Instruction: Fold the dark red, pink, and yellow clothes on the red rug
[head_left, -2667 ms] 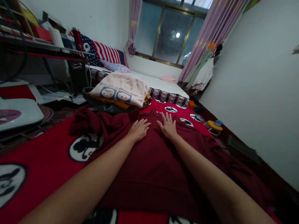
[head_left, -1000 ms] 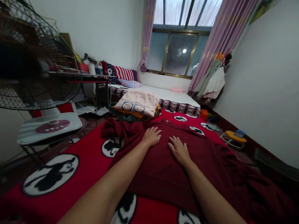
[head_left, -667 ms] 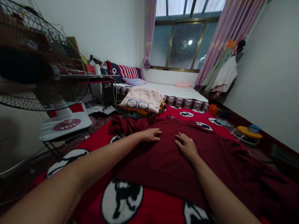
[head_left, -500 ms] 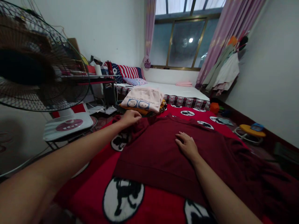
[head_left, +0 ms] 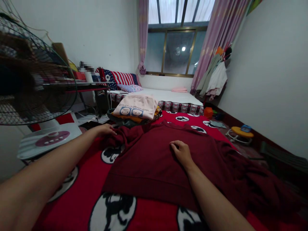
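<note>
1. Across the red blanket (head_left: 156, 213) lies a dark red sweater (head_left: 149, 163).
2. Left hand (head_left: 107, 129) touches one sleeve (head_left: 127, 134); cannot tell whether it grips.
3. Right hand (head_left: 182, 153), fingers curled partly from sight, rests mid-sweater; grip also unclear.
4. Fan (head_left: 54, 123) is cut off at left.

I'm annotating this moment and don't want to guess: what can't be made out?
All in the head view:
Whether the left hand grips the maroon fabric sweatshirt: the hand itself hides the contact.
Round wire-caged fan: cut off by picture's left edge, blurred.
Orange and dark folded clothes: mostly covered by the pale pink printed garment.
</note>
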Tool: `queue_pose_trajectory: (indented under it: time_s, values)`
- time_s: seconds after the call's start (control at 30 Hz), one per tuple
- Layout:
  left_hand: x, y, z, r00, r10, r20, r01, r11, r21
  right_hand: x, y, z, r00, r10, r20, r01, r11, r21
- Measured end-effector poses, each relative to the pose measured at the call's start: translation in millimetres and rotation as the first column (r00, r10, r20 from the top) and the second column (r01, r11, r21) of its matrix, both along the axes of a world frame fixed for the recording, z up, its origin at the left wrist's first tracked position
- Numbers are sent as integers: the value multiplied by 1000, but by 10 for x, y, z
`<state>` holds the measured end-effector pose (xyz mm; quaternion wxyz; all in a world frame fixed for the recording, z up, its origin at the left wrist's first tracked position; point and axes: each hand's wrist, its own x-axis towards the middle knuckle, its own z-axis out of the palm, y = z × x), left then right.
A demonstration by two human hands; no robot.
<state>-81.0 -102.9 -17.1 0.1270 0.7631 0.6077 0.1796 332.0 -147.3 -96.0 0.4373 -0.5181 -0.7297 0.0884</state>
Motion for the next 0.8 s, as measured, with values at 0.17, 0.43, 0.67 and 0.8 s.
queue_pose_trajectory:
  time_s: [0.17, 0.43, 0.67, 0.8]
  values:
    - [268, 160, 1016, 982, 103, -157, -110, 993, -36, -38, -41, 31, 1000, 20, 14, -21, 999, 48]
    - [2135, -1, 1750, 926, -377, 2, 268, 661, 701, -94, -285, 194, 953, 267, 144, -279, 958, 68]
    - [2262, -447, 456, 806, -590, -56, 572, 751, 330, -112, -322, 197, 927, 240, 287, -208, 968, -138]
    - [1808, -570, 119, 939, -343, 8, 339, 930, 139, -132, -253, 162, 957, 218, 190, -198, 973, -119]
